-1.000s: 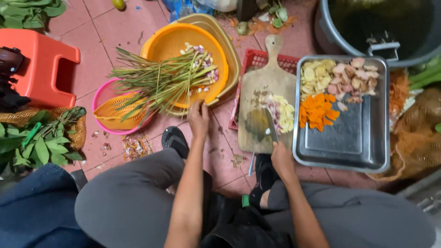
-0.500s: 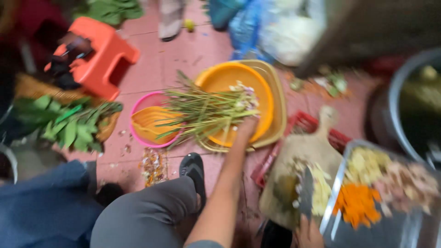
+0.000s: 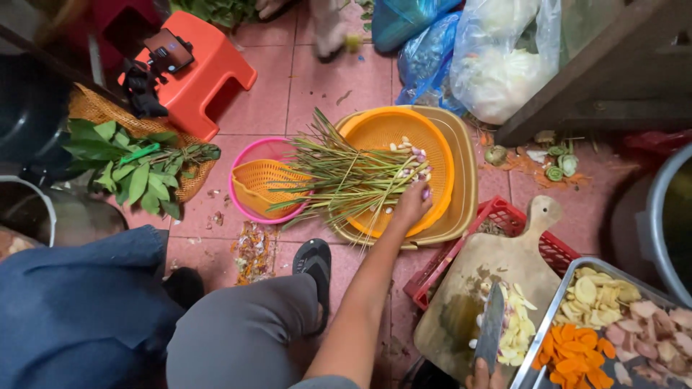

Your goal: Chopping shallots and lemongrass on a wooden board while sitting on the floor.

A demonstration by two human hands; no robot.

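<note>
Your left hand is stretched out over the orange colander, fingers curled down onto the pale bulb ends of the lemongrass bundle; it looks closed on a stalk or two, though the fingertips are hidden under the hand, so how firm the grip is can't be told. The bundle lies across the colander rim with its bulbs inside and its green tops fanned out toward the small orange basket, probably so the thick ends come to hand first. One orange colander sits nested in one tan basin, and the small basket sits in one pink bowl just beside it. Your right hand shows only at the bottom edge, wrapped around the handle of a knife, whose blade rests flat on the wooden cutting board next to a heap of pale slices. The board is propped on a red crate, likely to lift it off the floor. One metal tray touches the board, holding three heaps: yellow, orange and pinkish slices. Farther left are one orange stool and a leafy branch.
</note>
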